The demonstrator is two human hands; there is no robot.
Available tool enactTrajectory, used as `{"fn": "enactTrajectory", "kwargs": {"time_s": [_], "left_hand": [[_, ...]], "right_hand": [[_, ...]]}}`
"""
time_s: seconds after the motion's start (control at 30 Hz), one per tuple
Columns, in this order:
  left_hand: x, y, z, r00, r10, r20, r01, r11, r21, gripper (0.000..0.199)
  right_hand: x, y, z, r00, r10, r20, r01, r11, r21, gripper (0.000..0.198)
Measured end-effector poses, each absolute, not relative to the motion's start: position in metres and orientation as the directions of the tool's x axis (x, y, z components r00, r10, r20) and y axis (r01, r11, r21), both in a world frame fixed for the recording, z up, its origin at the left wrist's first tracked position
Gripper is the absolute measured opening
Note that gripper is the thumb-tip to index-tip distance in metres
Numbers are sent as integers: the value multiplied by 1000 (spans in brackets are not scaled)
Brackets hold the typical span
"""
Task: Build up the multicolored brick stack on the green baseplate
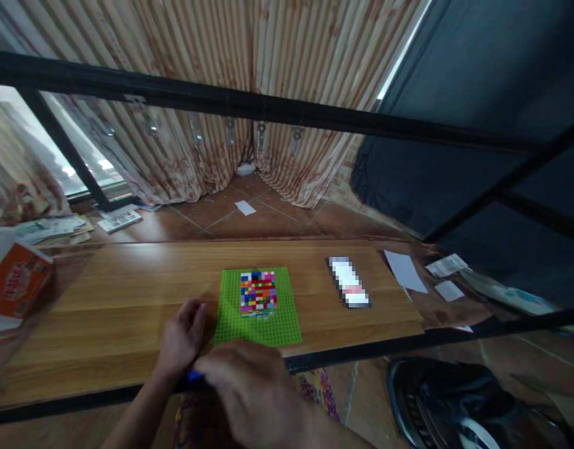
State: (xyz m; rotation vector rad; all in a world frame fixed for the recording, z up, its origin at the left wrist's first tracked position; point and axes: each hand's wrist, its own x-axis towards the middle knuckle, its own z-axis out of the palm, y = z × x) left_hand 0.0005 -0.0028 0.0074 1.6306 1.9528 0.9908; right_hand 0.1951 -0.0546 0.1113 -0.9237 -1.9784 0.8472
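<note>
A green studded baseplate (259, 333) lies on the wooden table, with a block of small multicoloured building bricks (259, 292) set in rows on its upper middle. Just left of the plate, my left hand (184, 333) rests at the table with its fingers curled inward; what they hold, if anything, is hidden. My right hand (252, 386) is nearer to me, over the front edge, blurred and with its fingers closed. Beside its fingertips shows a small blue thing (194, 375); whether the fingers grip it cannot be made out.
A phone (349, 282) with a blurred-out screen lies right of the plate. Dark metal bars (287, 109) cross in front of the curtains. An orange box (18, 280) stands at the left, papers (405, 271) lie at the right, and a black object (469, 399) is on the floor.
</note>
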Motion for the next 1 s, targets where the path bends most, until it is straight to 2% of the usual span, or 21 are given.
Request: {"fn": "enactTrajectory", "kwargs": {"time_s": [0.1, 0.23, 0.37, 0.73, 1.0], "left_hand": [[2, -3, 9, -236, 957, 169, 673, 35, 739, 29], [4, -4, 11, -245, 951, 189, 673, 26, 739, 28], [6, -5, 12, -246, 953, 177, 658, 31, 752, 28], [6, -4, 9, -259, 949, 182, 660, 36, 751, 26], [5, -4, 8, -245, 954, 174, 637, 24, 770, 25]], "right_hand": [[214, -28, 105, -283, 897, 339, 413, 433, -801, 21], [241, 9, 91, -189, 904, 383, 490, 425, -761, 17], [244, 34, 76, -161, 888, 431, 512, 448, -733, 14], [205, 72, 46, -173, 903, 393, 547, 419, -725, 13], [203, 79, 39, -156, 924, 348, 501, 378, -779, 13]]}}
